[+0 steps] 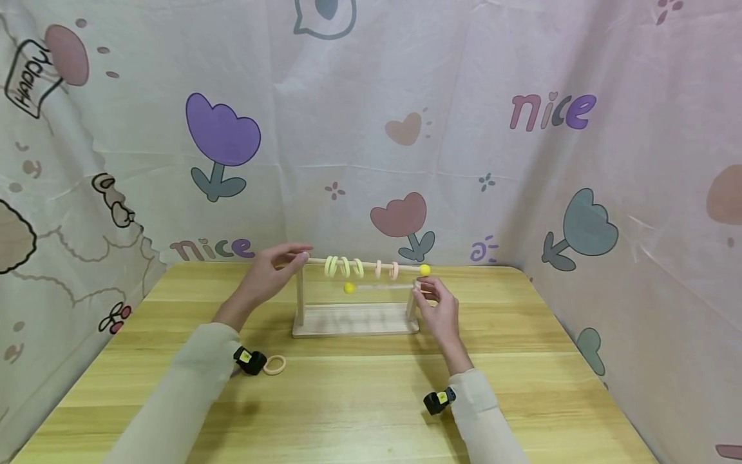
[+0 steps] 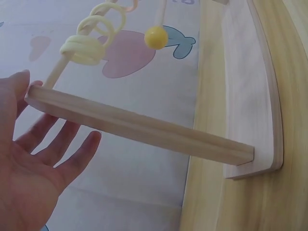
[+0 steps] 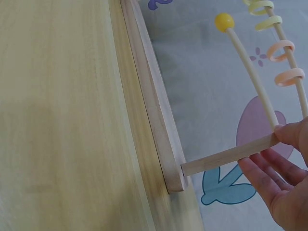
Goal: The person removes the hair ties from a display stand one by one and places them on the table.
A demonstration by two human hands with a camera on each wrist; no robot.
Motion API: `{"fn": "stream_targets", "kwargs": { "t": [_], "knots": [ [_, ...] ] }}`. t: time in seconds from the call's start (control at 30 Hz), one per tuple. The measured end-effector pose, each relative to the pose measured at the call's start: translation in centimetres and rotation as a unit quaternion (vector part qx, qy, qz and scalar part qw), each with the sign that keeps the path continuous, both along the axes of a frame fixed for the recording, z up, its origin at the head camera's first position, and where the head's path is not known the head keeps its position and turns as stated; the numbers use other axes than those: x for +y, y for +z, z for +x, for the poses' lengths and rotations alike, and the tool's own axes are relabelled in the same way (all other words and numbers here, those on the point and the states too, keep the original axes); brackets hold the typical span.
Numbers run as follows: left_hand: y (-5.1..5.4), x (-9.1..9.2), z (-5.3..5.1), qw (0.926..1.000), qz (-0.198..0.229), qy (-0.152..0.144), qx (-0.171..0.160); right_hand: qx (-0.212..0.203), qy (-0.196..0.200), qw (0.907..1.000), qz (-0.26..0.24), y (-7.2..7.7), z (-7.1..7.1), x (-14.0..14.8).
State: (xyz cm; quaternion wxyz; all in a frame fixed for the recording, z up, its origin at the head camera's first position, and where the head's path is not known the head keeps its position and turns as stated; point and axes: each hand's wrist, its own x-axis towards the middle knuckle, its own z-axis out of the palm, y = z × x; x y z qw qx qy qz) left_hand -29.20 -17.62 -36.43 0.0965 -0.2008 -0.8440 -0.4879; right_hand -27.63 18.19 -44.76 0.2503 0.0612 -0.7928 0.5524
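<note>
In the head view the wooden stand (image 1: 356, 327) sits on the table (image 1: 371, 399) in front of the person, its long axis running left to right. Its upper rod (image 1: 370, 265) leaves the top of the left post (image 1: 300, 299) and points right, sloping slightly down to a yellow ball (image 1: 426, 270); four pale green rings (image 1: 328, 267) and two peach rings (image 1: 378, 269) hang on it. The lower rod (image 1: 382, 287) points the other way, left from the shorter right post (image 1: 411, 308), and ends in a second yellow ball (image 1: 350, 288). A loose ring (image 1: 275, 373) lies flat on the table near the left sleeve. The left hand (image 1: 269, 274) and right hand (image 1: 442, 309) are at the two post tops. In the left wrist view, thumb and index finger pinch the left post's end, the other fingers spread apart beneath it; the post's foot meets the base squarely. Should that hand raise its side, the slope would likely steepen and the hanging rings could slide toward the ball, perhaps off it, since they look wider. In the right wrist view, the thumb presses beside the lower rod's joint with the fingers under the right post, clamping it; a sideways twist there might loosen the joint or swing the rod out of line, and uneven pulling by both hands could tip the stand.
</note>
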Motion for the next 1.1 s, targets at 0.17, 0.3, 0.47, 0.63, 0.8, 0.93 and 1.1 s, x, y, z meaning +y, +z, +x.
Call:
{"fn": "stream_targets", "kwargs": {
  "t": [0.17, 0.3, 0.47, 0.63, 0.8, 0.93, 1.1],
  "knots": [
    [-0.2, 0.2, 0.0, 0.9999, 0.005, -0.010, 0.006, -0.007, 0.002, 1.0000, -0.005, 0.1, 0.1, -0.1],
    [-0.3, 0.1, 0.0, 0.9999, 0.001, -0.011, 0.007, -0.009, 0.005, 0.9999, -0.007, 0.1, 0.0, -0.1],
    [-0.6, 0.2, -0.2, 0.9998, 0.003, -0.009, 0.015, -0.010, 0.004, 0.9999, -0.005, 0.0, 0.0, 0.0],
    [-1.0, 0.6, -0.3, 0.9997, 0.018, -0.012, 0.010, -0.004, 0.005, 1.0000, -0.003, 0.0, -0.1, 0.0],
    [-1.4, 1.0, -0.3, 0.9989, 0.030, -0.034, -0.009, 0.000, 0.006, 1.0000, -0.004, -0.1, -0.1, 0.0],
    [-1.6, 1.2, -0.3, 0.9978, 0.045, -0.046, -0.013, -0.003, 0.007, 1.0000, -0.005, -0.1, -0.1, 0.0],
    [-1.9, 1.2, -0.1, 0.9972, 0.066, -0.034, -0.010, -0.007, 0.009, 0.9999, -0.006, 0.0, 0.0, 0.1]
  ]
}}
